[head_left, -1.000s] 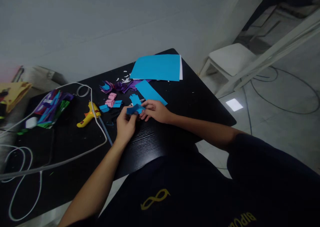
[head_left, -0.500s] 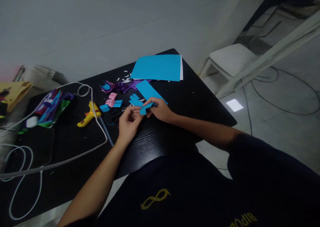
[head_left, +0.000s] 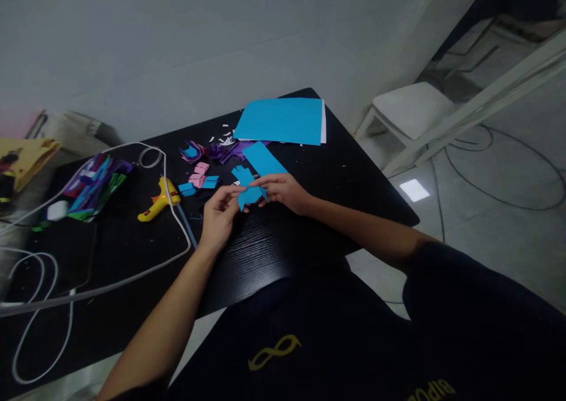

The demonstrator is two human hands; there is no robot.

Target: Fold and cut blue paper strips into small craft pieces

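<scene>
Between my two hands is a small piece of blue paper [head_left: 252, 196] with cut, pointed corners. My left hand [head_left: 220, 215] pinches its left side, fingers bent around the edge. On the other side my right hand [head_left: 287, 193] grips the right edge, its index finger lying along the top. Just beyond the hands lie a blue cut-paper piece [head_left: 241, 175] and a blue paper strip [head_left: 269, 161], the strip partly covered by my right hand. To the left are small folded pink pieces [head_left: 197, 180] and folded blue pieces [head_left: 187, 189].
A yellow glue gun [head_left: 160, 200] rests on the black table [head_left: 309, 230], with a white cable [head_left: 183, 236] looping around it. Blue sheets [head_left: 283, 121] lie at the back, purple scraps [head_left: 241, 150] beside them. Colourful packets [head_left: 95, 189] are at left. A white chair [head_left: 411, 109] stands right.
The blue paper in my hands has been turned and spread, so more of its flat face shows. My left hand has shifted slightly left and down.
</scene>
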